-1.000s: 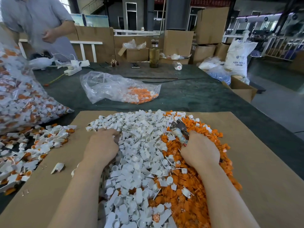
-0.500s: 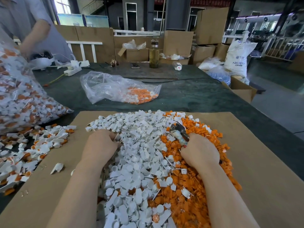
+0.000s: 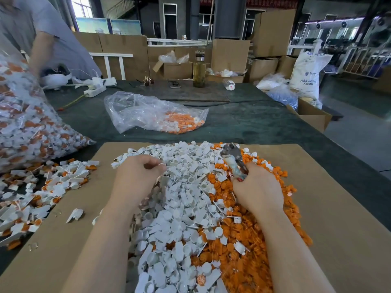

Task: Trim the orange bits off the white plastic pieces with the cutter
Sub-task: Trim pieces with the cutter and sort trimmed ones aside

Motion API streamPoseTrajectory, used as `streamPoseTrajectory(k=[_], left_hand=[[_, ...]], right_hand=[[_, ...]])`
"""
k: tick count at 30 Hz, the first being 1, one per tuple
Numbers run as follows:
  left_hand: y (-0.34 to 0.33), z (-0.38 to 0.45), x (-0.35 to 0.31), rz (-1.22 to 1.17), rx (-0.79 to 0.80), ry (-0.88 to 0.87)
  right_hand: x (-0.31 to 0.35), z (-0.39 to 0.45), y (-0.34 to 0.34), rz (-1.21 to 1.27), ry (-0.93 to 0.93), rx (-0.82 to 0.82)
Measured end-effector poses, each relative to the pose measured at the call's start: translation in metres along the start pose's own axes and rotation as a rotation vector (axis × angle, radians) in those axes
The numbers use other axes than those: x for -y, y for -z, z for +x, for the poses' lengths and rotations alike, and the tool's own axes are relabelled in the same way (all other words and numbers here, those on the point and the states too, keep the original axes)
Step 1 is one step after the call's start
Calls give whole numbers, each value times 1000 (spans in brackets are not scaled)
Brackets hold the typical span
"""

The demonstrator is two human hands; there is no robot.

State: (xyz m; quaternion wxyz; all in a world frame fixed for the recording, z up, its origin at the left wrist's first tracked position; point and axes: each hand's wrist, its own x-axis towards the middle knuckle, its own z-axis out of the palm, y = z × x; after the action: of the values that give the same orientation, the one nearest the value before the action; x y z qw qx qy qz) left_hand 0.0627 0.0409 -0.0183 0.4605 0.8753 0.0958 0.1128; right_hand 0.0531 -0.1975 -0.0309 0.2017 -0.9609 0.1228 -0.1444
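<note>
Covering most of the near view, a cardboard sheet (image 3: 317,208) lies on the dark table (image 3: 243,123) and carries the work: a white heap (image 3: 179,197) of trimmed pieces in the middle and an orange heap (image 3: 243,240) of cut-off bits to its right, the two mingling along their edge. Left of the sheet lie the untrimmed pieces (image 3: 53,187), white with orange still on them, spilling from a big clear sack (image 3: 21,123).

Since a second ago the left hand (image 3: 137,178) has risen out of the white heap, where it lay knuckles-down; its fingers are now curled, thumb against forefinger, but what they pinch, if anything, I cannot tell. The right hand (image 3: 258,191) has barely moved and keeps its fingers wrapped round the handle of the cutter (image 3: 232,159), whose metal head points away over the heap; whether the blades are apart is unclear. My reading: one piece is done and dropped, and the left hand is between pieces, so the next must come from the left pile.

Farther off sit a smaller bag (image 3: 156,115) with orange bits, a bottle (image 3: 198,70), a power strip (image 3: 95,90), boxes (image 3: 230,53) and a resin sack (image 3: 306,75). Another person (image 3: 42,39) handles the big sack at far left, close to that pile, which could crowd the reach.
</note>
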Motion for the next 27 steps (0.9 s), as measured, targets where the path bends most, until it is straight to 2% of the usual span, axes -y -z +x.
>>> streamPoseTrajectory(k=[3,7,13,16,19,27], left_hand=[[-5,-6,-15,-223,75,3],[-16,-15,-36,-609,250,108],[-29,-24,-48,-769,322,235],[-32,-27,-51,-813,311,248],[-35,-29,-52,-741,266,216],[-41,-36,-56,-613,279,142]], right_hand=[[3,0,3,135,51,-63],[6,0,5,396,100,-104],[13,-2,5,718,135,9],[15,-3,3,849,131,42],[17,-6,5,960,109,50],[25,-9,7,1022,169,17]])
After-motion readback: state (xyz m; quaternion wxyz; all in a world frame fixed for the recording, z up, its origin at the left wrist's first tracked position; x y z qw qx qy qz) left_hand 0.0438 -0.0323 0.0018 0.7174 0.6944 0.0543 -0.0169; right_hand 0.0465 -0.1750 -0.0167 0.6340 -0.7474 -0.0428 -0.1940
